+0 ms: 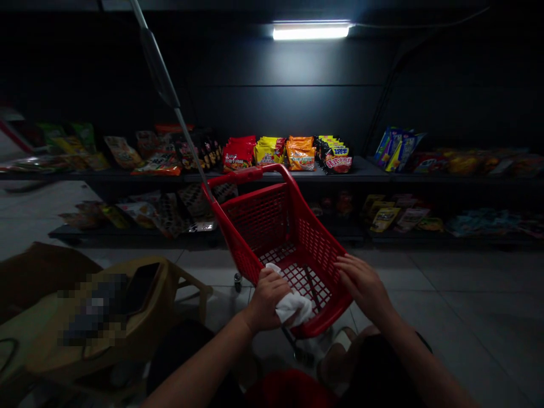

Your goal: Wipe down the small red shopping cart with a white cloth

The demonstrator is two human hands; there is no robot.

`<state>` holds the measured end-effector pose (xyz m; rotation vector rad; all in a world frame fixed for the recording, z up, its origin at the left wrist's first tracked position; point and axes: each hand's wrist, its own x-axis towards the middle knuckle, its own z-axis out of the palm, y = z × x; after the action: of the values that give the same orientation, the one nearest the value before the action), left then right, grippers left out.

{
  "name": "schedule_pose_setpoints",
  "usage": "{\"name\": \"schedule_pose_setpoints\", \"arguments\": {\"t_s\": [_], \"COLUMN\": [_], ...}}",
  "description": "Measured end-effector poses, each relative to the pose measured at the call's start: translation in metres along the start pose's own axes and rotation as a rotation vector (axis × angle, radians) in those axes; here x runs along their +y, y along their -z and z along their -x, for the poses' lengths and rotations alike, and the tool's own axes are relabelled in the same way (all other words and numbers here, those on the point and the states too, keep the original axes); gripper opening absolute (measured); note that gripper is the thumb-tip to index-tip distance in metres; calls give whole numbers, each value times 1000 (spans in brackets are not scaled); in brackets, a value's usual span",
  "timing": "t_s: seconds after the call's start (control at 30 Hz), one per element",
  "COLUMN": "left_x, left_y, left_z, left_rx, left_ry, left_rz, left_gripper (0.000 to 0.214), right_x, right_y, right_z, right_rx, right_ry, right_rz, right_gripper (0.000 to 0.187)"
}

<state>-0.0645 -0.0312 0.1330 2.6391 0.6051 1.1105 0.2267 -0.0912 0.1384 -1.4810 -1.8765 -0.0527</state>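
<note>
Dark shelving is running along the back wall under 1 bright tube lamp (311, 31), with bags of instant noodles (268, 152) sitting in a row on the upper shelf (361, 170) and snack packets (385, 220) lying on the lower shelf (80, 232). Pale floor tiles (459, 294) are spreading around me, and a tan plastic crate (140, 317) is sitting at my left, partly hidden by a blurred patch.

A red shopping cart (259, 226) is standing directly in front of me, its tall pole (159, 68) rising up and to the left. My left hand (267, 300) is closed around a white cloth (291, 309), pressing it down inside the cart near the mesh floor (306, 286). My right hand (363, 286) is lying open, its fingers spread across the side rim (334, 283) and bracing the cart.

I am judging that I am wiping down the inside of the cart. The rest of the mesh floor and the red walls are what my cloth calls for now.
</note>
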Motion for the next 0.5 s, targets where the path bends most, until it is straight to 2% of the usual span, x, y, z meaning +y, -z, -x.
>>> {"name": "schedule_pose_setpoints", "arguments": {"t_s": [0.1,0.23,0.37,0.5], "left_x": [-4,-9,-19,-36], "left_y": [-4,-7,-4,2], "left_z": [-6,-13,-17,-17], "left_rx": [-9,-37,-62,-62], "left_ry": [-2,6,-12,-64], "left_rz": [-17,-3,16,36], "left_gripper": [24,25,24,20], "right_x": [48,76,72,47], "right_y": [-14,-30,-33,-33], "right_z": [-20,-23,-9,3], "right_rx": [-8,-125,-73,-10], "right_ry": [-80,-165,-198,-202], "right_rz": [23,-50,-82,32], "right_gripper": [33,39,46,46]}}
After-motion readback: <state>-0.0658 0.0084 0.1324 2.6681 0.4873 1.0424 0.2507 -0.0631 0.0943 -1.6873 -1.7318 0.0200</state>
